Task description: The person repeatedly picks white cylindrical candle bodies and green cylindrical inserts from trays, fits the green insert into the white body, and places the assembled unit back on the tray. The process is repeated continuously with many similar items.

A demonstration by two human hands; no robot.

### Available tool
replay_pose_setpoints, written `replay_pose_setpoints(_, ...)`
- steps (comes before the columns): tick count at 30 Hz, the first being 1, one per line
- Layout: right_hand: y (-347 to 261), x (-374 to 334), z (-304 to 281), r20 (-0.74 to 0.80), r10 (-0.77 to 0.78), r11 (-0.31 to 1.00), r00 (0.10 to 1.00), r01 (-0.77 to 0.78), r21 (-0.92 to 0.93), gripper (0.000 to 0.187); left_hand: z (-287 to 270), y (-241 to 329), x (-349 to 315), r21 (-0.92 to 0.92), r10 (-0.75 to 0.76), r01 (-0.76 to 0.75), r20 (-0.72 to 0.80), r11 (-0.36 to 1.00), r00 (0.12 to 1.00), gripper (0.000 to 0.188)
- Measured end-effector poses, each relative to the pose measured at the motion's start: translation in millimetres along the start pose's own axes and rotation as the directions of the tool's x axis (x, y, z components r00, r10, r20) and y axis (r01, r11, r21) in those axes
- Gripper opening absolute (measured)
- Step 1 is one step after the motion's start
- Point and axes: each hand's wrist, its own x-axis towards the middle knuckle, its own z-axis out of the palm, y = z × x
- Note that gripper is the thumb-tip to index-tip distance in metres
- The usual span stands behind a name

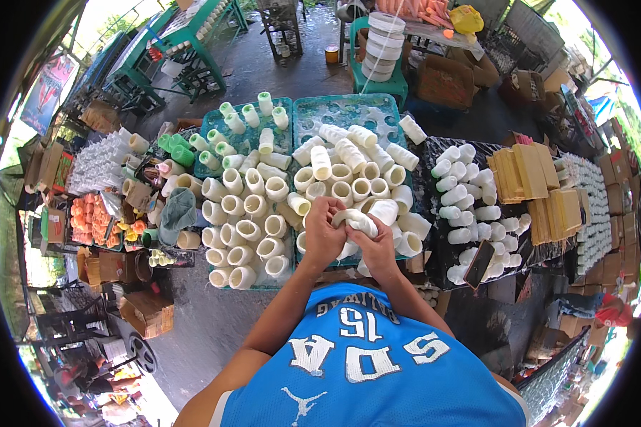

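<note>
Both my hands are closed on one white, soft-looking hollow cylinder [357, 220], its rim bent and uneven. My left hand [325, 231] pinches its left side, while my right hand [374, 250] grips it from the right and below. Part of it is hidden behind my fingers. Around and beyond my hands, white hollow cylinders [350, 155] lie heaped on a green tray [306, 107] with round openings. To the left, wider open-topped cylinders [248, 230] stand in rows. Farther back on that side are white cylinders with green tops [265, 103].
On the right, a black-covered table [438, 242] bears white cylinders, a dark phone-like slab [479, 265] and yellow-brown blocks [523, 174]. At left lie a grey-green cloth [178, 215] and orange pieces [92, 220]. A green chair [397, 87] with stacked white rings [383, 46] stands behind.
</note>
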Motion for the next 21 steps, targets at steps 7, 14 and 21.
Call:
replay_pose_setpoints(7,19,45,22,-0.009,-0.505,0.596,0.863,0.341,-0.727,0.025,-12,17,-20,0.449,0.13,-0.081,-0.08,0.89,0.988,0.045)
replay_pose_setpoints(14,38,68,29,-0.054,-0.336,0.655,0.94,0.192,-0.731,0.034,-27,-54,-20,0.021,-0.058,0.055,0.135,0.998,0.989,0.043)
replay_pose_setpoints(21,49,57,-6,0.286,-0.13,0.673,0.949,0.297,-0.677,0.036,-22,-89,-33,-0.1,-0.173,0.191,0.162,0.976,0.971,0.026)
